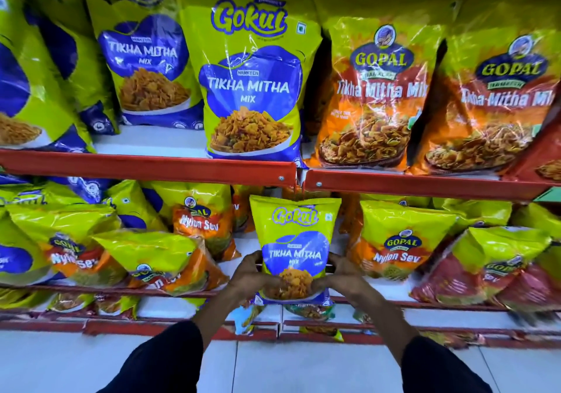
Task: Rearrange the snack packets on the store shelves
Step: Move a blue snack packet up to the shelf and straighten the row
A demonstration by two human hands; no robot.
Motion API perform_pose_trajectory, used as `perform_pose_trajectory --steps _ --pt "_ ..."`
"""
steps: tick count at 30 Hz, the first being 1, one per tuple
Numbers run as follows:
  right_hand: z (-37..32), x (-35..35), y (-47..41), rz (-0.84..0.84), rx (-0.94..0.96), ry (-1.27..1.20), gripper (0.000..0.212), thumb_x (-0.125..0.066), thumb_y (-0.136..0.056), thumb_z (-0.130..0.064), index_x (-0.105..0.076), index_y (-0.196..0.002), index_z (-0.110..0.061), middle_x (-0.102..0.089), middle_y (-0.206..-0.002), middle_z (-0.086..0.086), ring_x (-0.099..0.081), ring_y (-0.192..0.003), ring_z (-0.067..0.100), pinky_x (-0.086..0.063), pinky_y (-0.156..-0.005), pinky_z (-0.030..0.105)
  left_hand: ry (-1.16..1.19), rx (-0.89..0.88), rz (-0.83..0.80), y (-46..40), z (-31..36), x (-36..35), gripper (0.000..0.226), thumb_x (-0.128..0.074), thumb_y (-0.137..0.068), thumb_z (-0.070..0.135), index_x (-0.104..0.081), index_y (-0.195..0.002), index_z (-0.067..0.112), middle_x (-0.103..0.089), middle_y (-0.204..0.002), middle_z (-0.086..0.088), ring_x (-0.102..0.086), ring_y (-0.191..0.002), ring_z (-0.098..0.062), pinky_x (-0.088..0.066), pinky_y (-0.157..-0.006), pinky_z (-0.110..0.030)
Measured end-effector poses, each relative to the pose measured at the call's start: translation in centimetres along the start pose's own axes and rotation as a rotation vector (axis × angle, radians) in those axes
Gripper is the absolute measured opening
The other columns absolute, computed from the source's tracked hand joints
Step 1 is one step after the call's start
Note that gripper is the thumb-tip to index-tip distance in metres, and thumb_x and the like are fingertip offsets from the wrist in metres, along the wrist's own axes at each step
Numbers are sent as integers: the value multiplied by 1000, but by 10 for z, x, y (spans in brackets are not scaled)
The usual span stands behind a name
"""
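A green and blue Gokul Tikha Mitha Mix packet [296, 241] stands upright in front of the middle shelf [379, 294], held from both sides. My left hand [253, 274] grips its lower left edge and my right hand [341, 274] grips its lower right edge. Its top reaches up to the red lip of the upper shelf [145, 166]. On that upper shelf stands a larger Gokul Tikha Mitha Mix packet [252, 83], with more of the same kind to its left.
Orange Gopal Tikha Mitha Mix packets [373, 95] fill the upper shelf's right half. Gopal Nylon Sev packets [397, 241] lean and lie untidily along the middle shelf on both sides. Lower shelves hold more packets above a white tiled floor [297, 368].
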State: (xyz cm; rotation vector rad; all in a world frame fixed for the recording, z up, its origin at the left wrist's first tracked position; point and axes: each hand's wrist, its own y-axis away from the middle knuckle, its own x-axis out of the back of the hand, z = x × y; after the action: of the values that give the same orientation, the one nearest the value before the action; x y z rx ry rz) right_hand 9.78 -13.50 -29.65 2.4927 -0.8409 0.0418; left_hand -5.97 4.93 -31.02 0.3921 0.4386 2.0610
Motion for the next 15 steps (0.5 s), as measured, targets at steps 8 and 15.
perform_pose_trajectory --steps 8,15 --pt "-4 -13 59 3 186 36 83 -93 -46 -3 -64 -121 -22 -75 -113 8 -68 -103 22 -59 -73 21 -3 -285 101 73 -20 4 72 -91 -51 12 -66 -116 26 -81 -108 5 -75 -97 -19 -61 -74 -28" --pt "-107 -11 105 -55 466 -10 84 -99 -51 -22 -62 -126 -34 -74 -124 -8 -67 -118 16 -56 -100 36 5 -587 194 130 68 45 65 -91 -62 18 -68 -121 29 -78 -118 5 -74 -107 -15 -59 -87 -28"
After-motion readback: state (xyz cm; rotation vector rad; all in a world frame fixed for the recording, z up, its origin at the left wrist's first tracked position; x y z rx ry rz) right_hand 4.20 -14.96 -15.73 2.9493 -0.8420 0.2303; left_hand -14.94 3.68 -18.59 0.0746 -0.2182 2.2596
